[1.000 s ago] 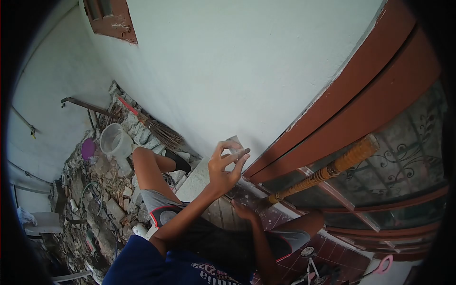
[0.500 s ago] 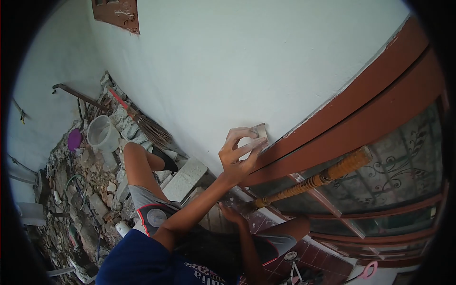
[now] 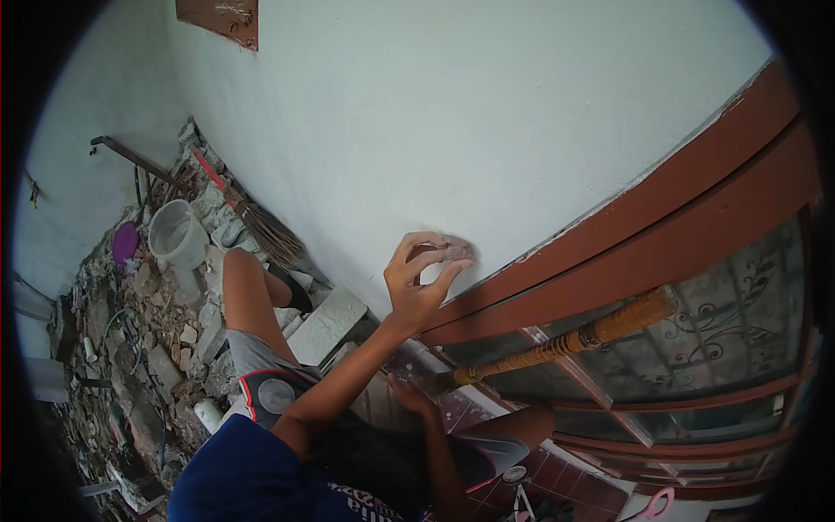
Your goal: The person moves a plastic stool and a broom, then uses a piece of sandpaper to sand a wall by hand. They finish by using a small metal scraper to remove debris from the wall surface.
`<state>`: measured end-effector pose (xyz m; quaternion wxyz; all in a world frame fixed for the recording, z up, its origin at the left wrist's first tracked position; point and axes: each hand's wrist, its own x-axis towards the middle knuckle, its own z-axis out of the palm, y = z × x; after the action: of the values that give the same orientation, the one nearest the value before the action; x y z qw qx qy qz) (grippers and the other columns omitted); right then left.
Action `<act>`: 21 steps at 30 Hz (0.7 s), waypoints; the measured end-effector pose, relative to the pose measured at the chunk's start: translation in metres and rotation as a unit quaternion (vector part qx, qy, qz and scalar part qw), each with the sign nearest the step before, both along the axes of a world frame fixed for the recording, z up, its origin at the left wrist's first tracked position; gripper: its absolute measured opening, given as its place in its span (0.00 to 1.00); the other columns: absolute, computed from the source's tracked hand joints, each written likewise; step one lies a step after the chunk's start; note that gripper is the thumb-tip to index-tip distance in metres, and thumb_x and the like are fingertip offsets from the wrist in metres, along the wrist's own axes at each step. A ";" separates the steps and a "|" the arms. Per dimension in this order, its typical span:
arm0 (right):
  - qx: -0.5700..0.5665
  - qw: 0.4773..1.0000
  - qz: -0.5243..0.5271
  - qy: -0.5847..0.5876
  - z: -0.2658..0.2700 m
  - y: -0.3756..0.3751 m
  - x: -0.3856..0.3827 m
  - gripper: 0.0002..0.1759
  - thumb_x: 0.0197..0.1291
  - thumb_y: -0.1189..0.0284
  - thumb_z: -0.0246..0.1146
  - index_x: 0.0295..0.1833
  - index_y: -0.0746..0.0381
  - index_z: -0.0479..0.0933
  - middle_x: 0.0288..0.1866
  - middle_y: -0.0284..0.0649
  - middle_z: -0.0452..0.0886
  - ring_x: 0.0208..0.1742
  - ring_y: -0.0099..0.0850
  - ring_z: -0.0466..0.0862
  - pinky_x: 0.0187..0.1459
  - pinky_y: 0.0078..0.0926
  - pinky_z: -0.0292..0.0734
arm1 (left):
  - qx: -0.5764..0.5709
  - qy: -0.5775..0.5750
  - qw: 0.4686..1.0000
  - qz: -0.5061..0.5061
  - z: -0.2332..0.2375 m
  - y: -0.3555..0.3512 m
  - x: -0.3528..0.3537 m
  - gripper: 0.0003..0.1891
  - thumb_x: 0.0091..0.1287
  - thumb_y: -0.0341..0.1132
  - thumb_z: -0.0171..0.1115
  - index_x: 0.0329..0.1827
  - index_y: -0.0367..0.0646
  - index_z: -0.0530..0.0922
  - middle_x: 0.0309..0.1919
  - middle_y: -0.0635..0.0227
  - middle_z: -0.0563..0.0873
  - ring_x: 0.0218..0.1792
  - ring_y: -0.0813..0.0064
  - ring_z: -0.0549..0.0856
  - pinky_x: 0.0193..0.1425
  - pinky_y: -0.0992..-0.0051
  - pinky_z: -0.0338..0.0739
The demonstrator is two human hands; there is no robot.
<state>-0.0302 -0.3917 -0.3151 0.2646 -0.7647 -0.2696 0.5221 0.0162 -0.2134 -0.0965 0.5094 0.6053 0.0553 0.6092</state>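
My left hand (image 3: 419, 277) is raised to the white wall (image 3: 365, 122), fingers and thumb curled around a small, thin grey-brown piece (image 3: 459, 250) that looks like folded sandpaper. The piece lies against the wall, close to the edge of the red-brown window frame (image 3: 557, 252). Pale dust coats the fingertips. Lower down, between my knees, my right hand (image 3: 410, 398) is beside a grey, white-spotted surface (image 3: 424, 370). Its fingers are dim and partly hidden, so a grip cannot be made out.
A yellow-brown turned post (image 3: 574, 339) slants across the window on the right. At left lie broken rubble (image 3: 165, 365), a clear plastic bucket (image 3: 178, 235), a purple lid (image 3: 126, 242) and a stick broom (image 3: 270, 233). A pale block (image 3: 326, 326) sits near my knee.
My left hand has shifted slightly left along the wall and turned, so the thin piece now faces the wall more fully. The whole view has shifted a little. My right hand stays low.
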 end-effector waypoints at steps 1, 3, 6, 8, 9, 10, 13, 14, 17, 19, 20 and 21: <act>-0.009 1.000 0.001 -0.004 0.005 0.001 0.000 0.35 0.65 0.46 0.33 0.64 0.61 0.63 0.64 0.50 0.65 0.68 0.43 0.61 0.66 0.31 0.53 | 0.000 0.006 1.000 0.002 -0.001 -0.001 0.001 0.08 0.46 0.20 0.69 0.30 0.36 0.82 0.36 0.64 0.77 0.36 0.75 0.78 0.37 0.77 0.74; -0.021 1.000 -0.001 -0.009 0.009 0.000 0.000 0.35 0.66 0.46 0.33 0.64 0.61 0.63 0.64 0.50 0.65 0.68 0.42 0.61 0.66 0.31 0.53 | 0.006 0.022 1.000 0.006 -0.004 -0.001 -0.001 0.08 0.46 0.21 0.69 0.31 0.36 0.82 0.36 0.64 0.77 0.35 0.76 0.78 0.35 0.78 0.73; 0.003 1.000 -0.009 0.004 -0.003 -0.004 0.000 0.34 0.66 0.47 0.34 0.64 0.61 0.63 0.64 0.49 0.66 0.68 0.42 0.61 0.65 0.30 0.54 | -0.039 0.040 0.997 -0.053 -0.002 -0.005 -0.001 0.08 0.47 0.21 0.69 0.31 0.36 0.82 0.36 0.64 0.77 0.32 0.78 0.77 0.31 0.80 0.72; 0.016 1.000 -0.009 0.007 -0.004 -0.004 0.002 0.35 0.66 0.47 0.35 0.64 0.63 0.63 0.63 0.50 0.67 0.67 0.42 0.63 0.65 0.31 0.54 | -0.088 0.044 0.989 -0.113 0.004 -0.006 -0.002 0.08 0.47 0.21 0.69 0.31 0.35 0.82 0.36 0.64 0.77 0.31 0.79 0.77 0.29 0.82 0.71; 0.017 1.000 -0.006 0.007 -0.006 -0.002 0.002 0.35 0.66 0.47 0.35 0.64 0.63 0.63 0.63 0.50 0.67 0.67 0.42 0.63 0.65 0.31 0.54 | -0.049 0.045 0.992 -0.103 0.007 -0.006 -0.003 0.08 0.48 0.21 0.69 0.31 0.35 0.82 0.35 0.63 0.78 0.30 0.80 0.77 0.29 0.82 0.71; 0.011 1.000 -0.010 0.001 -0.008 -0.003 0.002 0.35 0.65 0.46 0.35 0.63 0.64 0.64 0.62 0.52 0.67 0.66 0.43 0.63 0.65 0.31 0.55 | -0.011 0.045 0.995 -0.094 0.011 -0.007 -0.004 0.07 0.48 0.21 0.68 0.31 0.34 0.82 0.35 0.63 0.79 0.29 0.80 0.77 0.28 0.83 0.71; 0.007 1.000 -0.016 -0.013 -0.014 -0.007 0.000 0.36 0.65 0.46 0.35 0.61 0.64 0.66 0.60 0.54 0.69 0.65 0.45 0.65 0.64 0.33 0.56 | 0.043 0.030 0.998 -0.037 0.020 0.000 -0.005 0.06 0.49 0.20 0.67 0.30 0.35 0.81 0.35 0.61 0.80 0.28 0.78 0.77 0.28 0.82 0.71; 0.011 1.000 -0.020 -0.022 -0.016 -0.008 0.001 0.36 0.64 0.45 0.36 0.60 0.64 0.67 0.59 0.54 0.70 0.65 0.46 0.65 0.63 0.33 0.57 | 0.042 0.030 0.998 -0.038 0.019 0.005 -0.001 0.06 0.49 0.20 0.67 0.30 0.35 0.81 0.35 0.61 0.80 0.28 0.78 0.77 0.28 0.82 0.71; -0.008 1.000 -0.019 -0.023 -0.016 -0.007 0.002 0.36 0.64 0.45 0.36 0.59 0.64 0.69 0.58 0.56 0.70 0.64 0.48 0.65 0.62 0.35 0.58 | -0.015 -0.083 0.996 -0.011 0.015 0.015 0.007 0.06 0.49 0.19 0.66 0.30 0.36 0.81 0.35 0.61 0.81 0.29 0.76 0.78 0.29 0.81 0.72; -0.021 1.000 -0.001 -0.009 -0.006 -0.006 0.004 0.36 0.65 0.46 0.35 0.61 0.66 0.65 0.60 0.55 0.68 0.66 0.46 0.63 0.64 0.33 0.54 | 0.060 -0.050 0.997 0.012 0.015 0.018 0.006 0.07 0.48 0.19 0.66 0.29 0.37 0.81 0.35 0.61 0.81 0.30 0.75 0.78 0.28 0.82 0.71; -0.035 0.999 0.019 0.003 0.001 -0.002 0.004 0.36 0.66 0.48 0.34 0.63 0.68 0.62 0.63 0.53 0.66 0.68 0.44 0.60 0.66 0.31 0.51 | 0.041 -0.015 0.999 0.003 0.020 0.008 0.002 0.08 0.47 0.18 0.67 0.29 0.38 0.81 0.33 0.62 0.80 0.30 0.77 0.78 0.27 0.83 0.69; -0.033 0.999 0.021 0.006 0.001 0.000 0.001 0.36 0.66 0.48 0.34 0.63 0.68 0.62 0.63 0.53 0.66 0.68 0.44 0.60 0.66 0.31 0.51 | 0.043 -0.013 0.999 0.004 0.015 -0.001 0.001 0.08 0.47 0.18 0.67 0.29 0.38 0.81 0.33 0.62 0.80 0.30 0.77 0.78 0.27 0.83 0.69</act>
<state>-0.0296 -0.3914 -0.3142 0.2298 -0.7643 -0.2665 0.5403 0.0174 -0.2146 -0.0817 0.4809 0.6187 0.0250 0.6207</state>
